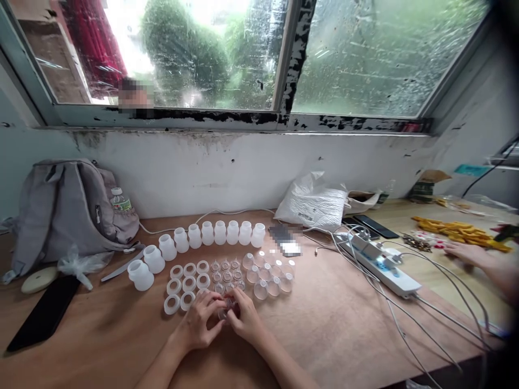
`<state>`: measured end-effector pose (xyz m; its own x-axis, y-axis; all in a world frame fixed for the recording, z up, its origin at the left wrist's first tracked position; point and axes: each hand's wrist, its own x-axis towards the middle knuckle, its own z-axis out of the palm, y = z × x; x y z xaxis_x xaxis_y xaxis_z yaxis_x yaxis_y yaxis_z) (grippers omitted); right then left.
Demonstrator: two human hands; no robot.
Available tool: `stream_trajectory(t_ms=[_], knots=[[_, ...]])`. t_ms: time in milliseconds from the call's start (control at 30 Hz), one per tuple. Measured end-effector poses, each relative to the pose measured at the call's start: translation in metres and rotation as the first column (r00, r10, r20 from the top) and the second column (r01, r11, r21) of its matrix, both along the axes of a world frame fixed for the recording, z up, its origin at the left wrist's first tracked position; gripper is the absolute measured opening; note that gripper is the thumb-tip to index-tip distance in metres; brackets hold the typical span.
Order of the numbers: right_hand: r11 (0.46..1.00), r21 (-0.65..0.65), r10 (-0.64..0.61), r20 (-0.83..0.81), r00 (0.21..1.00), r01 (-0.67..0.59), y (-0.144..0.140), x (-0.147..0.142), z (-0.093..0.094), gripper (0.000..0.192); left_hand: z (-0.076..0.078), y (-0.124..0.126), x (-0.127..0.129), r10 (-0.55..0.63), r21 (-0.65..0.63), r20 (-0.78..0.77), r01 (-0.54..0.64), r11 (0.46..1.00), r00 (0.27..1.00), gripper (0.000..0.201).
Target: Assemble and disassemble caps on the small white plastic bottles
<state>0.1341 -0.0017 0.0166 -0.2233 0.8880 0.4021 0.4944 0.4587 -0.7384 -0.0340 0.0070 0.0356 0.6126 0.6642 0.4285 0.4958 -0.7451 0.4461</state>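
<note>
Wooden desktop (332, 324) under a streaked window carries the work. Nearest, the left hand (200, 323) and right hand (244, 319) meet fingertip to fingertip at the desk's front, both curled closed around a small clear part (226, 310); it looks like transparent plastic, mostly hidden by the fingers, so its shape cannot be told. Just beyond the hands lie white rings (187, 284) in rows, then small clear valves (226, 271), and to their right clear domed caps (268, 275). Behind these, white bottles (194, 243), squat with narrow necks, stand in a curved line. A black phone (42, 314) lies at the left, a grey backpack (67, 213) beyond it. At the right lies a power strip (383, 262) with cables; another person's hand (470, 254) rests near yellow pieces (458, 229). A white bag (314, 204) leans by the wall.
</note>
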Motion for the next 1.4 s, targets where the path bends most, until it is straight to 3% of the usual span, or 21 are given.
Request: stream_trajectory(t_ms=[233,400,500,600,700,767,1000,1233,1300,1400], knots=[[0.996,-0.08,-0.064,-0.231,0.971,0.047,0.004,0.001,-0.013,0.024,-0.009,-0.013,0.003,0.014,0.133,-0.036,-0.009,0.991,0.999,0.014],[0.999,-0.022,-0.04,-0.145,0.989,0.037,0.001,0.003,-0.011,0.016,-0.011,-0.04,-0.009,0.252,0.193,-0.006,-0.246,0.95,0.968,0.007],[0.999,-0.011,-0.032,-0.063,0.998,0.031,0.001,0.003,-0.013,0.021,-0.015,-0.055,-0.026,0.43,0.233,0.059,-0.431,0.872,0.901,0.007],[1.0,-0.003,-0.026,0.001,1.0,0.026,0.004,0.001,-0.018,0.026,-0.02,-0.063,-0.048,0.593,0.257,0.154,-0.612,0.748,0.79,0.008],[1.0,-0.007,-0.003,0.044,0.999,0.004,0.006,-0.001,-0.02,0.02,-0.023,-0.059,-0.07,0.711,0.263,0.222,-0.743,0.615,0.667,0.011],[1.0,0.003,0.013,0.058,0.998,-0.013,0.007,-0.001,-0.021,0.018,-0.023,-0.049,-0.084,0.755,0.244,0.214,-0.782,0.573,0.62,0.014],[0.999,0.031,-0.014,0.022,1.0,0.014,0.01,0.002,-0.026,0.013,-0.03,0.002,-0.107,0.826,0.098,0.067,-0.827,0.553,0.56,0.016],[0.999,0.014,-0.035,-0.033,0.999,0.035,0.008,0.002,-0.017,0.009,-0.041,0.018,-0.105,0.828,0.191,0.119,-0.831,0.522,0.547,0.016],[0.998,0.017,-0.059,-0.049,0.997,0.06,0.006,0.002,-0.012,0.01,-0.036,0.017,-0.097,0.789,0.236,0.18,-0.805,0.545,0.587,0.019],[0.989,0.026,-0.141,-0.074,0.987,0.143,0.002,0.005,-0.006,0.011,-0.024,0.013,-0.074,0.683,0.274,0.203,-0.711,0.648,0.701,0.02]])
